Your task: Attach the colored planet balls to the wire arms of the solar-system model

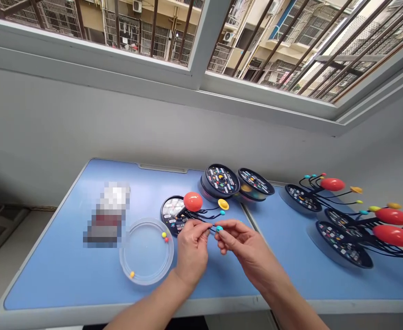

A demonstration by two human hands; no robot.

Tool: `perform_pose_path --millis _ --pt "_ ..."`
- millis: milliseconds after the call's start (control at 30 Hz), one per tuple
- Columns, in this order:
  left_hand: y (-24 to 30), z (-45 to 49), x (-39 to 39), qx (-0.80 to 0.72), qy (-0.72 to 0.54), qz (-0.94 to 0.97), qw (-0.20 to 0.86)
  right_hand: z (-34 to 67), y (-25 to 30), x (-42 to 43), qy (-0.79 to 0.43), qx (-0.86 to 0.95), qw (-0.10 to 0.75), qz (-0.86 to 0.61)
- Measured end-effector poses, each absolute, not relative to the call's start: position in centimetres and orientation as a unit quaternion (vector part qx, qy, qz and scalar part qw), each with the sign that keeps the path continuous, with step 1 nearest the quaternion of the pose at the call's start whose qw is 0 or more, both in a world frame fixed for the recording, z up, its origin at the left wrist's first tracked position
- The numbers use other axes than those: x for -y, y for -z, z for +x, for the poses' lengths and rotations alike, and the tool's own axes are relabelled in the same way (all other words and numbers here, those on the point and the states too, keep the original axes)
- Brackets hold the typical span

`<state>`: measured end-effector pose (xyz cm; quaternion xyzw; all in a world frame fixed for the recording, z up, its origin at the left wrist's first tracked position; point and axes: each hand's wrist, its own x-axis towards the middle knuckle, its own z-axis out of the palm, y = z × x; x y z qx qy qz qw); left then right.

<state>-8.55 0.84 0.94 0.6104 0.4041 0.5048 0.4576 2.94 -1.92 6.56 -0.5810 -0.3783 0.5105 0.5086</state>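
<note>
While the left hand (192, 250) pinches a thin black wire (205, 224) between closed fingertips, the right hand (247, 245) grips a teal bead (219, 228) just beside it. Head view, blue table (57, 270): centre model (192, 201), with red ball, on an open black base, its wires partly tipped, a yellow disc (223, 204) among them. Right: three models (392, 216), seemingly complete, bases down, wires tipped in colours. Rear: two black tins (222, 181), closed, seemingly unbuilt. Left: clear lid (146, 251), three loose beads (131, 274) inside. Status: three models apparently done, centre model in progress, tins and loose beads outstanding.
</note>
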Motion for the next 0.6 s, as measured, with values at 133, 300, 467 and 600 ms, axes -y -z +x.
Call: perform_pose_path --millis 133,300,467,600 --pt "-0.93 -8.49 -0.92 -0.402 -0.508 0.615 0.45 2.94 -6.59 1.57 -0.403 0.487 0.483 -0.606" --pt "-0.87 -8.39 -0.9 -0.396 -0.505 0.606 0.47 2.83 -6.89 1.49 -0.321 0.56 0.432 -0.629" --pt "-0.52 -8.14 -1.03 -0.386 -0.505 0.588 0.5 3.11 -6.79 1.46 -0.244 0.614 0.401 -0.634" --pt "-0.24 -7.94 -1.05 -0.38 -0.513 0.574 0.513 3.33 -6.85 1.37 -0.231 0.627 0.382 -0.639"
